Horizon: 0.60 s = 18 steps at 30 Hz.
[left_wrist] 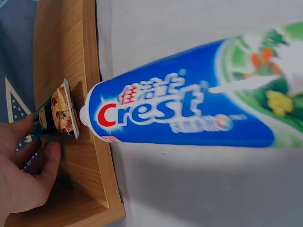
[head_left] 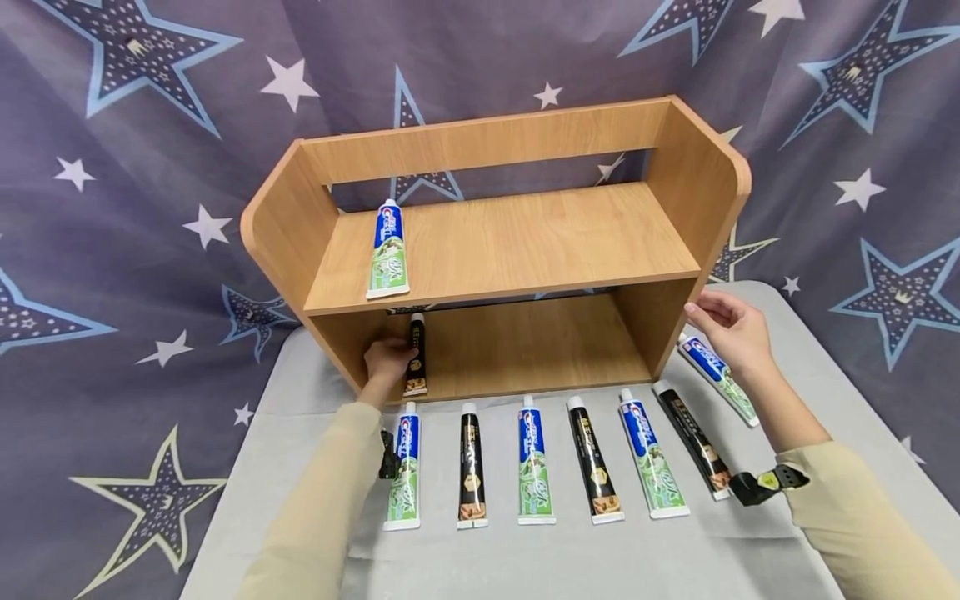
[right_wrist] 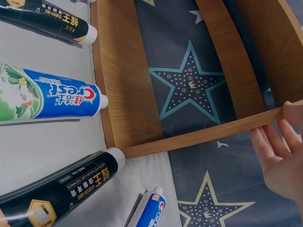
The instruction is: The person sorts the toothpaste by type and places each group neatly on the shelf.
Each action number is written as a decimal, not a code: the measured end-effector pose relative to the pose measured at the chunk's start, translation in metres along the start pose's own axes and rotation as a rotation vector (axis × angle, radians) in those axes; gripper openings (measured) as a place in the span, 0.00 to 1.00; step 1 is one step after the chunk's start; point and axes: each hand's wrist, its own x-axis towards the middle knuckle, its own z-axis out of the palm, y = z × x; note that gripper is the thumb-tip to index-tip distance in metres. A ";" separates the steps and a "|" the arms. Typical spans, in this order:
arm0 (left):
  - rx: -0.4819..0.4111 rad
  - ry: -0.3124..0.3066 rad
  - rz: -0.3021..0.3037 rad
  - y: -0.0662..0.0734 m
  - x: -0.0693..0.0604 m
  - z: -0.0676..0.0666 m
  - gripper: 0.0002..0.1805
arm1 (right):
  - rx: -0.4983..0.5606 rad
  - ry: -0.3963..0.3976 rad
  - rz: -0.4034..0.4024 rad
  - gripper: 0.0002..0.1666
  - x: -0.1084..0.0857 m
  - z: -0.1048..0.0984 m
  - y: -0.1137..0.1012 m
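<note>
My left hand (head_left: 390, 360) holds a black toothpaste tube (head_left: 417, 354) at the left end of the lower shelf. The tube's cap points to the back, and its crimped end (left_wrist: 64, 111) shows near the board's front edge in the left wrist view. At the wooden shelf's right side panel (head_left: 701, 192), my right hand (head_left: 738, 329) has its thumb on the front edge and its fingers against the outer face (right_wrist: 284, 153). On the upper board, at the left, lies a blue-and-green Crest toothpaste tube (head_left: 388, 250).
Before the shelf, Crest tubes (head_left: 534, 467) and black tubes (head_left: 472, 467) lie alternately in a row on the grey-covered table (head_left: 570, 567). Another Crest tube (head_left: 720, 379) lies slanted beside the shelf's right side, under my right forearm. A star-patterned curtain (head_left: 150, 333) hangs behind.
</note>
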 end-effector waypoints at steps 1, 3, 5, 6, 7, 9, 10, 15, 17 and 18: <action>0.004 -0.004 0.004 0.000 -0.002 -0.001 0.18 | -0.023 0.002 0.003 0.14 0.000 0.000 0.000; 0.001 -0.014 0.009 -0.002 -0.008 -0.002 0.18 | -0.067 0.006 0.009 0.14 0.000 0.000 0.000; -0.018 -0.027 -0.001 -0.003 -0.013 -0.004 0.19 | -0.078 0.007 0.017 0.13 0.000 -0.001 0.000; -0.036 -0.031 -0.010 -0.003 -0.015 -0.005 0.19 | -0.072 0.005 0.019 0.13 0.000 -0.001 0.000; -0.047 -0.035 -0.017 -0.004 -0.018 -0.006 0.19 | -0.067 0.004 0.021 0.13 0.000 -0.001 -0.001; -0.064 -0.043 -0.028 -0.005 -0.023 -0.009 0.20 | -0.053 0.001 0.025 0.12 0.000 -0.001 -0.001; -0.069 -0.047 -0.034 -0.005 -0.025 -0.010 0.21 | -0.050 0.001 0.026 0.13 -0.001 -0.001 -0.001; -0.060 -0.056 -0.003 -0.012 -0.035 -0.017 0.20 | -0.047 0.012 0.017 0.14 -0.001 0.000 -0.001; -0.059 -0.061 0.024 -0.015 -0.039 -0.020 0.19 | -0.024 0.014 0.010 0.15 -0.001 0.001 -0.001; -0.067 -0.067 0.035 -0.016 -0.041 -0.021 0.18 | -0.011 0.013 0.008 0.15 -0.001 0.001 -0.001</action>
